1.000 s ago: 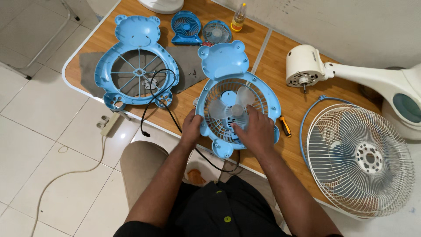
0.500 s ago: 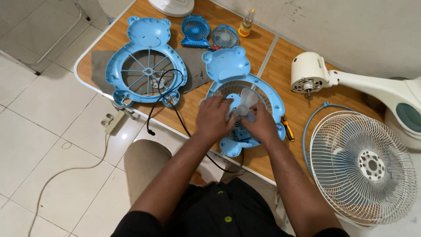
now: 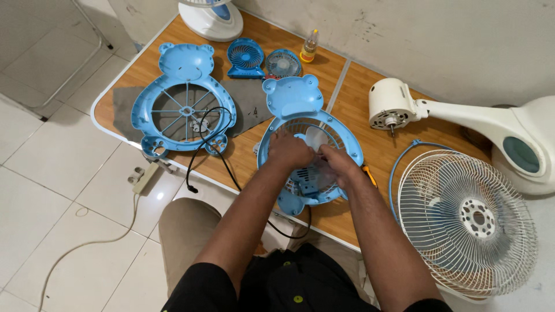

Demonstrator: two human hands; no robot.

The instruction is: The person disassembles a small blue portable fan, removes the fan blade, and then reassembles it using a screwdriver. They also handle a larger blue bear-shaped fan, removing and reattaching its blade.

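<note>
A: We had both hands down on the blue bear-shaped fan body [image 3: 310, 144] at the near edge of the wooden worktop [image 3: 358, 104], about midway along it. Our left hand [image 3: 289, 151] lay over the left half of the round opening, knuckles up, fingers curled down onto the pale translucent blade [image 3: 317, 138].

B: And our right hand [image 3: 338, 163] came in from the right, fingers bent and close together, tips meeting the left hand's over the hub. We could not tell whether they pinched the blade or only pressed on it; the hands covered that spot.

A: The blade showed just beyond our fingertips, towards the bear's ears. The blue rim circled both hands, and its lower lobe hung over the near edge.

B: To the left, the matching blue bear-shaped front grille [image 3: 184, 98] lay flat on a grey mat [image 3: 248, 107], a black cable [image 3: 211, 136] looped across it and running off the near edge.

A: Along the far edge we saw a small blue fan [image 3: 245, 58], a small round grille [image 3: 283, 62] and a little yellow bottle [image 3: 310, 46]. At the right end sat a white fan motor on its stand [image 3: 404, 107], with a large white wire guard [image 3: 468, 222] at the near right corner.
</note>
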